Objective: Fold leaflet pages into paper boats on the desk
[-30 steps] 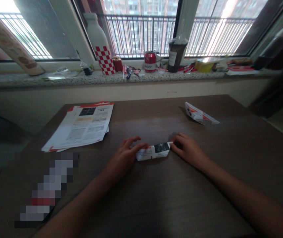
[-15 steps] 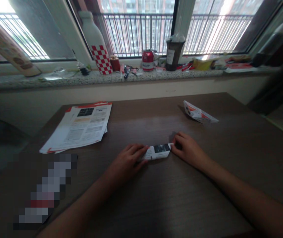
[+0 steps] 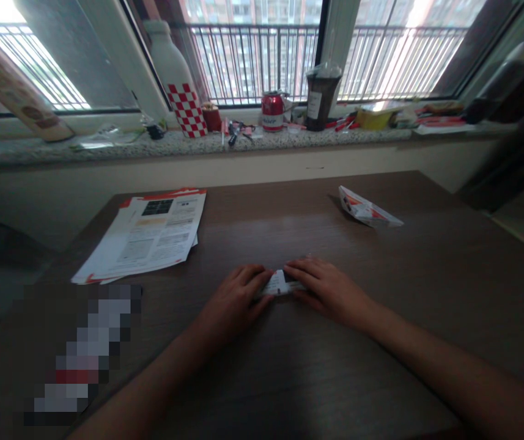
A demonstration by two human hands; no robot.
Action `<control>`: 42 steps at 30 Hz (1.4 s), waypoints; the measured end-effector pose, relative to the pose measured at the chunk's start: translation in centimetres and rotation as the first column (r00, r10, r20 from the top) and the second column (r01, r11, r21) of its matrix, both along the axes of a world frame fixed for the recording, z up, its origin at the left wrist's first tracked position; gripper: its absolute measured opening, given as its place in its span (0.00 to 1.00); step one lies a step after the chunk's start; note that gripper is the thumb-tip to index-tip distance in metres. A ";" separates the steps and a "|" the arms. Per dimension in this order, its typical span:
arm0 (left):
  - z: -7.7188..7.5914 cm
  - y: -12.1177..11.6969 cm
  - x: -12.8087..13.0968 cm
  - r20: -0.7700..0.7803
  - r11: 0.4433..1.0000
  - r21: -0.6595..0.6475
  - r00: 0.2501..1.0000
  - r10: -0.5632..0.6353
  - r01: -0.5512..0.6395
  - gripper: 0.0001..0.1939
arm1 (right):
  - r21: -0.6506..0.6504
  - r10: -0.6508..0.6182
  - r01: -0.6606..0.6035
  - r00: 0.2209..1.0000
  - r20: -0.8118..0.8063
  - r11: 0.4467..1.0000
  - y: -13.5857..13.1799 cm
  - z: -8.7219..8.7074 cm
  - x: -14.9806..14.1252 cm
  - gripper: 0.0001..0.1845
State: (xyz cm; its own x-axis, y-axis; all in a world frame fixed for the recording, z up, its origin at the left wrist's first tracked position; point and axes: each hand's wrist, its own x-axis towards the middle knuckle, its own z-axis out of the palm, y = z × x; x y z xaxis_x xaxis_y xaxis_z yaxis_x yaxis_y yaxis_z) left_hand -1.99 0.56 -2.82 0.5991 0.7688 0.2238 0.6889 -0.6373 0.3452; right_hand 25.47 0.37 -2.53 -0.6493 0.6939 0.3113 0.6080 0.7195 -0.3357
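Observation:
A narrow strip of folded printed paper [image 3: 281, 283] lies on the brown table, its middle showing between my two hands. My left hand [image 3: 238, 294] grips its left end, thumb at the near edge and fingers over the top. At the other end, my right hand [image 3: 323, 284] lies across the paper with its fingers on top and thumb near the lower edge, covering the right end. Beyond my right hand, a folded paper piece [image 3: 368, 209] with orange and white print rests near the far edge.
Printed sheets [image 3: 151, 235] are stacked at the table's far left. A blurred-out long object [image 3: 85, 354] lies nearer on the left. Along the windowsill stand a checkered bottle [image 3: 187, 110], a red can [image 3: 273, 112], a dark drink cup [image 3: 321, 101] and a yellow container [image 3: 374, 119].
My right hand has moved left from the paper's right tip onto its top, covering that end. My left hand has stayed in place on the strip.

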 end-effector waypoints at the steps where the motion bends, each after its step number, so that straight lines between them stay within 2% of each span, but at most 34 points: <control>1: 0.0 0.0 0.0 0.001 1.000 -0.002 1.000 0.000 0.000 0.22 | -0.009 0.011 -0.010 1.000 0.011 1.000 0.0 -0.2 -0.1 0.27; 11: 0.4 -0.4 0.0 -0.068 0.999 0.030 0.998 -0.012 0.014 0.23 | 0.021 0.013 -0.015 0.995 0.095 1.000 0.2 -0.7 0.0 0.23; 26: 0.9 -0.8 0.4 -0.155 0.993 0.083 0.986 -0.065 0.078 0.20 | 0.039 0.003 -0.005 0.999 0.048 0.999 0.1 -0.8 -0.1 0.21; 30: 0.9 -0.9 0.4 -0.182 0.989 0.113 0.980 -0.079 0.100 0.22 | 0.030 -0.004 0.002 0.998 0.069 1.000 0.4 -0.6 0.0 0.21; 34: 0.7 -1.1 0.4 -0.208 0.992 0.095 0.976 -0.060 0.081 0.26 | 0.027 0.004 -0.006 0.996 0.092 1.000 0.5 -0.5 0.1 0.21; 42: 0.7 -1.1 0.4 -0.184 0.995 0.079 0.982 -0.052 0.067 0.25 | 0.053 0.000 -0.004 0.996 0.090 0.999 0.5 -0.9 0.2 0.22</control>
State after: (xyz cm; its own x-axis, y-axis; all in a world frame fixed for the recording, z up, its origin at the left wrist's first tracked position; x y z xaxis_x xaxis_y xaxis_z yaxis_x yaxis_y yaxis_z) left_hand -1.61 -0.50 -2.16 0.6795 0.7138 0.1697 0.6953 -0.7003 0.1615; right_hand 25.71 0.89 -3.39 -0.6775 0.6769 0.2878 0.6326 0.7359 -0.2415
